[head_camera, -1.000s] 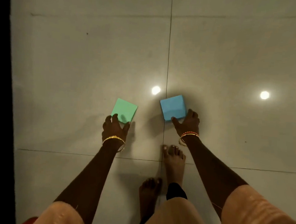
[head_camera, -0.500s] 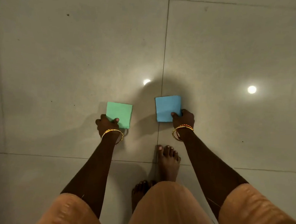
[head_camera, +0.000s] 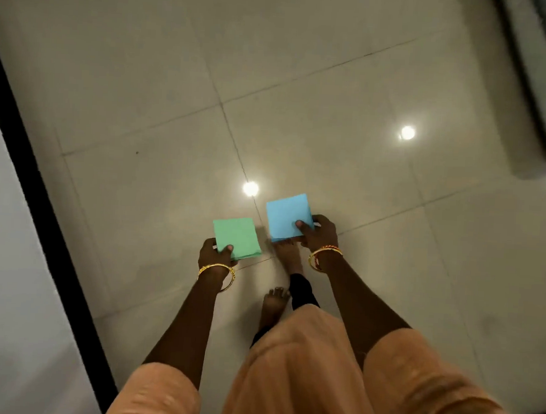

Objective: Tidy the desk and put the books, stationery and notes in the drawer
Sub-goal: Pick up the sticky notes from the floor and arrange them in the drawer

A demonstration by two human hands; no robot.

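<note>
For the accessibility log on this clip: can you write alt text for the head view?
A standing person seen from above holds a green note pad in the left hand and a blue note pad in the right hand, over a glossy tiled floor reflecting ceiling lights. Bare feet and orange clothing show below; no desk or drawer is visible.

Blurred grey furniture (head_camera: 541,79), edge-cut.

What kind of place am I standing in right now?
Probably an indoor room at home: a glossy tiled floor mirrors ceiling lights, and bare feet stand on it. No desk or drawer is visible.
</note>
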